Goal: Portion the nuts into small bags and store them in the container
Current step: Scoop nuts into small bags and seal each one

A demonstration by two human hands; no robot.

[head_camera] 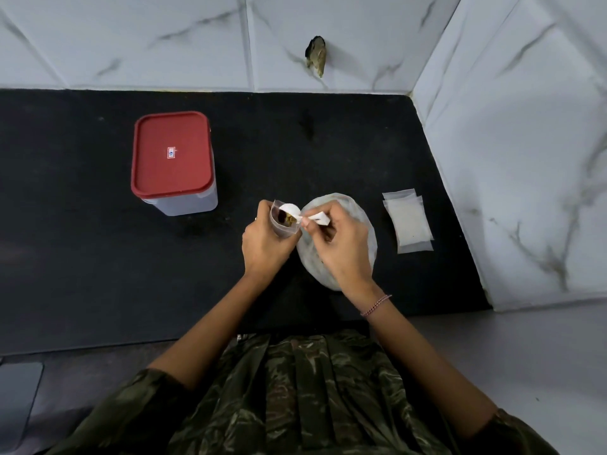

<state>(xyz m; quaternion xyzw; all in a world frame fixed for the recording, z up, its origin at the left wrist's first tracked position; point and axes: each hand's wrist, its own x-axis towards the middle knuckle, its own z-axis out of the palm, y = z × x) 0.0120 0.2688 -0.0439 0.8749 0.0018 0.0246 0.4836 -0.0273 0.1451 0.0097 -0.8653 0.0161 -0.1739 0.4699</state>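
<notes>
Clamping small bag (285,230) upright in left grip (262,246) for filling; tipping nuts (289,219) in with spoon (292,210) pinched in right grip (343,247).

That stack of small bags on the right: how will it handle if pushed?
Probably floppy and light: the small bags are thin, flat, translucent film. Likely slippery: the layers lie offset, so a push may fan them apart.

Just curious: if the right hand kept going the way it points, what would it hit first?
Likely the bag in the left hand; the spoon in the right hand sits at its mouth.
</notes>
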